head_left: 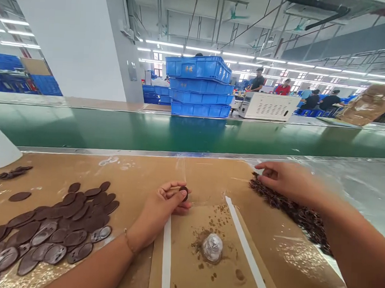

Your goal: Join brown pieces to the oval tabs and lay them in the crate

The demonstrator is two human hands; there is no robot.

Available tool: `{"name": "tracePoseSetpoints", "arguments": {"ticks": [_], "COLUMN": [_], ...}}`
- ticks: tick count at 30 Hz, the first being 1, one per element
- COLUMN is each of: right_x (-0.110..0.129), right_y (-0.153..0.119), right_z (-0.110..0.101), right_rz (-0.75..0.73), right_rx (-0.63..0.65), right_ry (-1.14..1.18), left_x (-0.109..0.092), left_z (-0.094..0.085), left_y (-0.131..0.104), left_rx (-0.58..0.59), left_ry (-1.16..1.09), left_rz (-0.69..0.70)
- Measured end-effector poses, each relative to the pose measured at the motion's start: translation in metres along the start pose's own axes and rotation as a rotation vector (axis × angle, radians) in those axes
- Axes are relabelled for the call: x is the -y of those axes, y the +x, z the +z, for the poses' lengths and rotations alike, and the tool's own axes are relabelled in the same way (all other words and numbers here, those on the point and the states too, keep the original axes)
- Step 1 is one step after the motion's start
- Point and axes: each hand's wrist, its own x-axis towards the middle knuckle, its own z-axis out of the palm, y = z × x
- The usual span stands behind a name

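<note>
My left hand (pixel 166 200) pinches a small dark brown disc (pixel 184 193) between thumb and fingers, above the middle of the cardboard-covered table. My right hand (pixel 282 179) is at the far end of a long pile of small dark brown pieces (pixel 292 209); its thumb and forefinger come together there, and what lies between them is too small to make out. In front of me, between two white tape strips, sits a silvery foil-like dome (pixel 212 247) with brown stains around it. To the left, flat dark brown oval pieces (pixel 75 213) lie heaped.
A green conveyor belt (pixel 141 130) runs across beyond the table. Stacked blue crates (pixel 200 86), a white vented metal box (pixel 268 106) and a brown carton (pixel 369 104) stand behind it. Several people work farther back. A white object (pixel 0 144) stands at the left edge.
</note>
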Motion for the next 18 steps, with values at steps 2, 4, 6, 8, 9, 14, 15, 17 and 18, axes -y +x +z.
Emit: {"name": "tracePoseSetpoints", "arguments": {"ticks": [2,4,6,8,9,14,15,17,18], "right_x": [0.025,0.050,0.069,0.078,0.079,0.079,0.081,0.085,0.087], "right_y": [-0.007,-0.021,-0.038,-0.055,-0.061,-0.074,-0.073,-0.072,-0.072], "right_z": [-0.007,-0.007,0.000,0.008,0.012,0.021,0.022,0.022,0.022], "right_rz": [-0.030,-0.129,-0.266,-0.379,-0.415,-0.406,-0.386,-0.349,-0.336], "right_rx": [-0.010,0.053,0.155,0.239,0.283,0.404,0.412,0.444,0.464], "right_ry": [0.119,0.466,0.696,0.752,0.742,0.653,0.655,0.666,0.667], "left_x": [0.000,0.000,-0.001,-0.002,-0.002,-0.003,-0.003,-0.003,-0.003], "left_z": [-0.001,-0.002,-0.002,0.000,0.001,0.003,0.002,0.000,-0.002], "left_y": [0.001,0.001,0.001,0.001,0.001,0.001,0.001,0.001,0.001], "left_rx": [0.008,0.016,0.017,0.017,0.009,-0.009,0.004,0.048,0.077], "left_ry": [-0.008,-0.018,-0.012,0.011,0.023,0.066,0.080,0.100,0.101], "left_rz": [-0.004,-0.012,-0.019,-0.021,-0.024,-0.047,-0.044,-0.039,-0.039]}}
